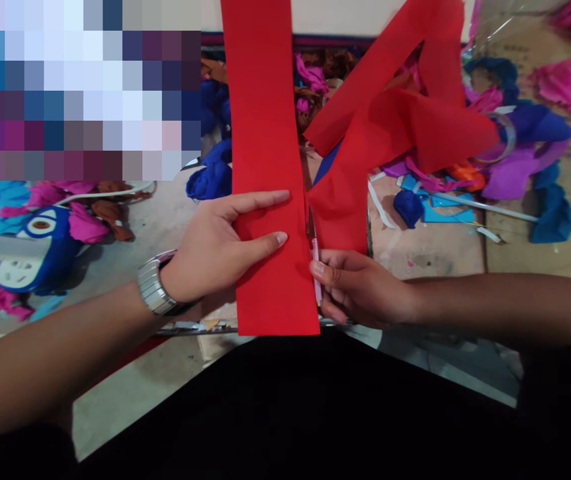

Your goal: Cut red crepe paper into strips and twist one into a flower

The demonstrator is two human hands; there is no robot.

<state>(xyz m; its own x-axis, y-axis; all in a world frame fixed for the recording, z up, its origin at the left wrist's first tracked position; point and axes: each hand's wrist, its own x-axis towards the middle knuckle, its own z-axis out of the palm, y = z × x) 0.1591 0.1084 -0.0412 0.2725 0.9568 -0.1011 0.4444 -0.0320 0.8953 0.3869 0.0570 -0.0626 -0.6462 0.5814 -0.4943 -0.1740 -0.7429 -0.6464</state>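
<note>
A bright red strip [265,153] runs down the middle of the frame, from the top edge to the near rim of a cluttered table [425,257]. Plain, smooth and flat, it looks matt and evenly coloured, with clean long sides and a squared lower end; its upper end runs out of the frame. Its long axis stands close to upright in the picture, the top leaning slightly left, the short lower edge facing the person at the bottom. The left hand [215,247], below a silver watch [158,285] on the wrist, comes in from the left and rests on the strip's lower half, thumb and forefinger stretched out and spread apart, pointing right; its other fingers are hidden. At the strip's right edge, the right hand [365,287] pinches a slim tool [316,267] by its pale pink handle between thumb and fingers, the thin metal end pointing up along that edge; whether it is scissors or a knife is hard to tell. Just beyond, red pieces [345,213] lie bent and overlapping, reaching toward the upper right. Blue scraps [210,177] bunch beside the strip's left edge, a blue figure [48,247] with a painted eye lies at the left of the frame, and a clear ring [505,137] and a white stick [495,207] sit among coloured scraps at right.
</note>
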